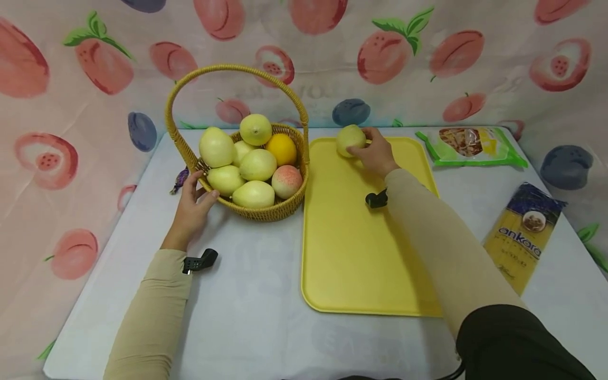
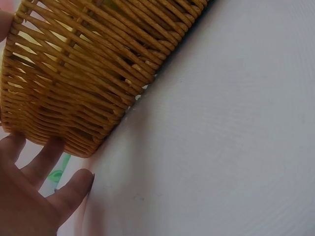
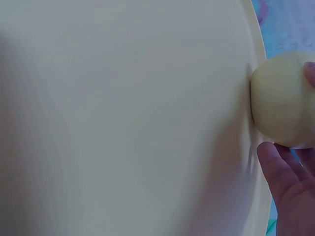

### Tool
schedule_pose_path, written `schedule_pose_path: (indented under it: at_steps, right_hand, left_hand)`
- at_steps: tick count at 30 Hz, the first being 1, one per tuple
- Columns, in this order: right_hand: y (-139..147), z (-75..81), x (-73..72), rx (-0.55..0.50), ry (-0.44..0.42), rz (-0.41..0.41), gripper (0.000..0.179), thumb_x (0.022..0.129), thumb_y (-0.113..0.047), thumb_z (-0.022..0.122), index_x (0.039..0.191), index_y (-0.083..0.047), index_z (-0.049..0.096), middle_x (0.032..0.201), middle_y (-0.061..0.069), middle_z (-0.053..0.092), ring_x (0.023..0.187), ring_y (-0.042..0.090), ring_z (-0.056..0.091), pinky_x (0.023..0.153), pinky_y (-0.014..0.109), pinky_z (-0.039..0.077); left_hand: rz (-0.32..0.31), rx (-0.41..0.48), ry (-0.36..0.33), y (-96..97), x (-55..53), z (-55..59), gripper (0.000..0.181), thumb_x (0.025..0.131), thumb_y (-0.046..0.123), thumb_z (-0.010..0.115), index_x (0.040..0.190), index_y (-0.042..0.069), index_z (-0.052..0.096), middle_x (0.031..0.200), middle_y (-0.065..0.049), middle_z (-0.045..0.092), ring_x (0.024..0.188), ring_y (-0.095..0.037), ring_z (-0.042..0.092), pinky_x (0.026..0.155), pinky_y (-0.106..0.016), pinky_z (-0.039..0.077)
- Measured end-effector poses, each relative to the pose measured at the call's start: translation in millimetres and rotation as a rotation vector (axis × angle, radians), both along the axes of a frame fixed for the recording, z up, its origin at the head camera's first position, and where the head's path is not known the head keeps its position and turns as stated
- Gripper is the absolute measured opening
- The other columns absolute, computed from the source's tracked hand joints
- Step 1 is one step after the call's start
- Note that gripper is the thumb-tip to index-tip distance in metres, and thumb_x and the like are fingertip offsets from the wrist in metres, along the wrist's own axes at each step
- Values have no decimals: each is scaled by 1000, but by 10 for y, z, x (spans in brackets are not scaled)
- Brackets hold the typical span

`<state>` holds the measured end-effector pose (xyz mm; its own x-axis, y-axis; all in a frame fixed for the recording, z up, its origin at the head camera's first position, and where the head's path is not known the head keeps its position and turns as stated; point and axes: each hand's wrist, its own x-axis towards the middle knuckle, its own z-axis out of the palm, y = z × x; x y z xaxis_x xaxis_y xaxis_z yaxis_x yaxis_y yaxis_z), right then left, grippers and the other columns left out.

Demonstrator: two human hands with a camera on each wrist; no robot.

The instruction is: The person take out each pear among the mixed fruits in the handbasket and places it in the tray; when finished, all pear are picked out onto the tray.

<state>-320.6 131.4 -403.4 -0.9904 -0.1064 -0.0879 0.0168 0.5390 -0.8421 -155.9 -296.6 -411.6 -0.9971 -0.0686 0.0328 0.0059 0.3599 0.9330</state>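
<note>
My right hand [image 1: 378, 153] pinches a pale green round fruit [image 1: 349, 140] at the far left part of a yellow tray [image 1: 351, 253]. In the right wrist view the fruit [image 3: 280, 98] sits by the tray's rim, thumb and fingers around it. At the left, my left hand [image 1: 187, 216] holds the near-left side of a wicker basket [image 1: 266, 212] with a tall arched handle. Fingers of that hand touch the weave of the basket [image 2: 98, 64] in the left wrist view. Inside are several pale green fruits [image 1: 258, 164], an orange [image 1: 282, 149] and a peach [image 1: 286, 181].
A green snack packet [image 1: 470, 148] lies beyond the tray's far right corner. Further forward on the right is a pasta packet [image 1: 520, 237] marked "ankara". Behind the basket's left side shows a small purple wrapped item [image 1: 179, 181]. A white cloth [image 1: 247, 295] covers the table.
</note>
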Motion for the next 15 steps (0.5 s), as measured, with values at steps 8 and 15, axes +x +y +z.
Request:
schedule_pose_path:
  at_steps: [8,15]
  right_hand:
    - [41,11,0,18,18,-36,73,95,-34,69,152,-7,32,151,16,39,131,32,46,106,43,41]
    - [23,5,0,14,35,-36,71,95,-32,68,150,-5,32,150,17,39,129,33,46,107,43,39]
  left_hand:
    - [-5,21,28,27,10,-10,72,101,18,55,158,6,13,166,-11,4,141,-41,30,112,-55,28]
    - [2,30,18,19,-6,-44,71,101,16,54,158,7,12,166,-9,4,140,-37,30,112,-51,29]
